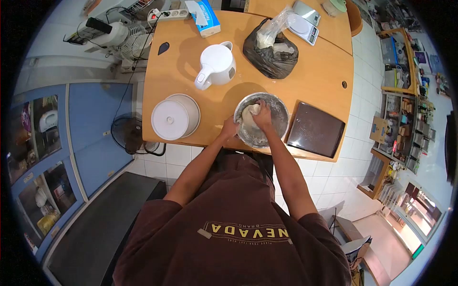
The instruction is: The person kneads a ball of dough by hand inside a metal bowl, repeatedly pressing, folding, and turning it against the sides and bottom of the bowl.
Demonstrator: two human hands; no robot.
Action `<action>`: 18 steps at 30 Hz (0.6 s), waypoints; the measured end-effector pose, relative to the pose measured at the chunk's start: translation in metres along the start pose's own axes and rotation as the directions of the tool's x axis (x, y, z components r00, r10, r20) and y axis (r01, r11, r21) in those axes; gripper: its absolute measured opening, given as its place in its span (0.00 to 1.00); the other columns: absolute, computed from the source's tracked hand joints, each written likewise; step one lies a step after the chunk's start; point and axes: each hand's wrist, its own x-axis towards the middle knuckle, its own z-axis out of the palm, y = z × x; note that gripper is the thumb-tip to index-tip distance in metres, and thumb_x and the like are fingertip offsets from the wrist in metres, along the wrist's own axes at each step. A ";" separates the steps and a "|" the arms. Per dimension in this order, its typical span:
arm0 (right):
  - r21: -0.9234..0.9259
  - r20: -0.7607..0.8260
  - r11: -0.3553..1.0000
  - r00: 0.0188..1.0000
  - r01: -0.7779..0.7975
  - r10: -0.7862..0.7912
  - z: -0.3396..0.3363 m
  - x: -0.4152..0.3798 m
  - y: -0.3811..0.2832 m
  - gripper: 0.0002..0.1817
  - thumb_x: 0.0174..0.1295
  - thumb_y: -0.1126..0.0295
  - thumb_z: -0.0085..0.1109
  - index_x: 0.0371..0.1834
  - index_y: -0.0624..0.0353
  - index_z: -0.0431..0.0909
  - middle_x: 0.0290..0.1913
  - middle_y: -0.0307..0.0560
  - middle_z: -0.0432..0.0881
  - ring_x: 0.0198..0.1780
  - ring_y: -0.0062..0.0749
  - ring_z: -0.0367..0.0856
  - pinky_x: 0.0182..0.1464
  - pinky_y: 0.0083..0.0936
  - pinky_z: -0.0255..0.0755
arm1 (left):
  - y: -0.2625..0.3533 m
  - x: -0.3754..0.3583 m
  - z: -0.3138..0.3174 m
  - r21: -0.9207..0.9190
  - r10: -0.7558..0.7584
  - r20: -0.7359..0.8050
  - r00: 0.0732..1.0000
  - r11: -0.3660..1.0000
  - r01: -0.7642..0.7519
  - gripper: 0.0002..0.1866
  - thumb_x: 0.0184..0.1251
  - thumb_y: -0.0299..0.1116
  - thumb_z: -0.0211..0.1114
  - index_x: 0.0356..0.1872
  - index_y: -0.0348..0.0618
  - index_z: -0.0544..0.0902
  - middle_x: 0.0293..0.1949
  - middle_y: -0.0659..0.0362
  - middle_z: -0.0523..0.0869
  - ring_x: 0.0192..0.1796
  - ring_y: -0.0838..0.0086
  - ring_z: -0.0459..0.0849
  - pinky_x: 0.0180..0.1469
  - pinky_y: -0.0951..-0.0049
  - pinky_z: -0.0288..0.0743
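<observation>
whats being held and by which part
The right hand grips the dough by its right side, inside the bowl; the left hand holds the bowl by its left rim.

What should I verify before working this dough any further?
1. Dough inside the metal bowl: ok.
2. Left hand at the bowl's rim: ok.
3. Right hand on the dough: ok.
4. Bowl wall free of floury residue: not ok, whitish smears show.
5. Electric kettle standing apart from the bowl: ok.
6. Dough smooth throughout: cannot tell, the right hand covers part.
</observation>
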 end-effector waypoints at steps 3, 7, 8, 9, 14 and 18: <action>-0.024 -0.066 0.994 0.992 0.110 -0.112 -0.006 -0.025 0.006 0.30 0.58 0.55 0.66 0.60 0.57 0.70 0.56 0.69 0.70 0.55 0.67 0.72 0.59 0.53 0.67 | -0.005 -0.002 0.007 -0.142 -0.196 0.053 0.979 0.969 0.201 0.20 0.61 0.29 0.60 0.56 0.38 0.79 0.42 0.40 0.87 0.45 0.51 0.88 0.46 0.57 0.81; -0.210 0.009 0.973 0.995 0.098 -0.098 -0.022 -0.069 -0.013 0.28 0.62 0.58 0.61 0.61 0.61 0.68 0.61 0.75 0.64 0.59 0.69 0.68 0.65 0.53 0.62 | -0.002 -0.006 0.005 0.018 -0.011 0.005 1.000 1.000 0.011 0.19 0.62 0.32 0.61 0.55 0.39 0.80 0.44 0.40 0.87 0.46 0.49 0.87 0.47 0.56 0.80; -0.263 0.009 0.960 0.995 0.096 -0.097 -0.022 -0.077 -0.015 0.27 0.64 0.59 0.60 0.62 0.62 0.67 0.63 0.76 0.62 0.61 0.69 0.67 0.66 0.53 0.60 | -0.011 -0.001 0.007 0.063 0.028 0.010 1.000 0.998 -0.029 0.19 0.64 0.35 0.61 0.54 0.39 0.80 0.44 0.40 0.87 0.47 0.49 0.87 0.48 0.56 0.79; -0.229 -0.028 0.965 0.990 0.126 -0.136 -0.022 -0.082 -0.015 0.27 0.66 0.59 0.57 0.63 0.62 0.66 0.64 0.75 0.62 0.63 0.70 0.64 0.67 0.54 0.59 | -0.018 0.003 0.008 0.109 0.067 0.015 0.998 0.992 -0.068 0.19 0.66 0.38 0.61 0.54 0.40 0.81 0.44 0.40 0.87 0.47 0.48 0.87 0.48 0.56 0.79; -0.175 -0.028 0.952 0.965 0.252 -0.261 -0.013 -0.100 -0.010 0.28 0.71 0.59 0.48 0.70 0.61 0.62 0.68 0.72 0.60 0.70 0.70 0.59 0.71 0.55 0.55 | -0.002 -0.002 0.004 0.183 -0.016 0.070 0.997 0.983 0.003 0.19 0.65 0.37 0.61 0.54 0.40 0.81 0.43 0.40 0.87 0.48 0.46 0.86 0.48 0.54 0.78; -0.330 0.043 0.907 0.964 0.263 -0.263 -0.003 -0.093 -0.012 0.31 0.68 0.58 0.52 0.73 0.54 0.60 0.69 0.69 0.62 0.70 0.69 0.60 0.71 0.54 0.57 | -0.008 0.001 0.005 0.154 0.057 0.040 0.998 0.986 -0.063 0.21 0.58 0.36 0.63 0.52 0.38 0.82 0.40 0.37 0.86 0.46 0.42 0.84 0.49 0.52 0.79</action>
